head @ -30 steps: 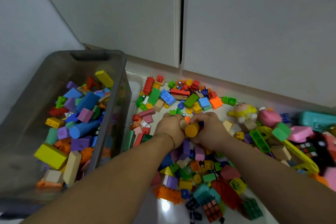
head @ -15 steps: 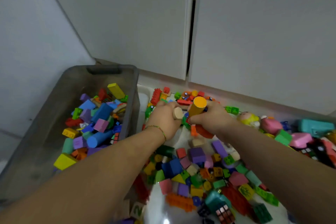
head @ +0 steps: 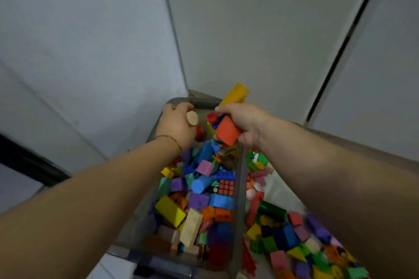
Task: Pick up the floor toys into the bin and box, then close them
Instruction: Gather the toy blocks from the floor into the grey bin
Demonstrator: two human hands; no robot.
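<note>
Head view: both hands hung over the far end of the grey bin, placed so that letting go would likely drop their loads inside.
Left hand: curled round a beige cylinder.
Right hand: clutched a yellow cylinder, an orange block and smaller pieces.
Floor toys: many lay just beside the bin's right wall.

Illumination is dim, soft and even, with a cool grey cast across the walls. Shadows are diffuse, and the near end of the grey bin falls into darkness. A pale reflection shows on the floor beside the bin. Sharpness is low overall: the blocks in the bin have smeared edges. Wide-angle distortion tilts the cabinet door gap and enlarges both forearms at the lower corners.
</note>
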